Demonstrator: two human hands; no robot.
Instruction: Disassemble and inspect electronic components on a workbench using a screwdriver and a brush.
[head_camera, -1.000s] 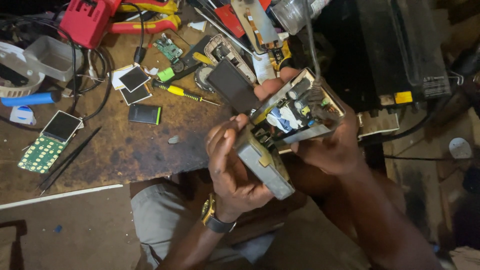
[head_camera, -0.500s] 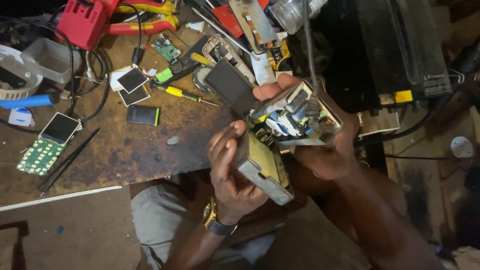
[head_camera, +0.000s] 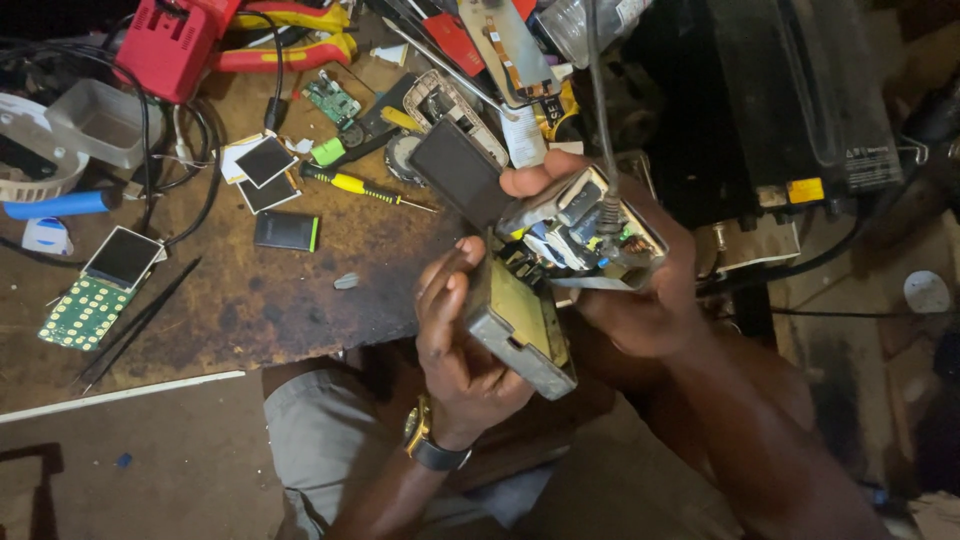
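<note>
Head view, centre frame: our left hand (head_camera: 455, 345) grips the grey metal casing half (head_camera: 520, 335), right hand (head_camera: 640, 300) cups the exposed circuit board (head_camera: 585, 235). We should probably part them gently, sparing wires.

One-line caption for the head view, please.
Left hand and right hand hold an opened power adapter above a cluttered workbench of phone parts.

Between the fingers of the left hand (head_camera: 455, 345), a dull grey scuffed metal casing (head_camera: 520, 335); beyond the fingertips, a rough, stained brown wooden bench top (head_camera: 300, 280) and a glossy yellow-handled plastic screwdriver (head_camera: 365, 187).
</note>
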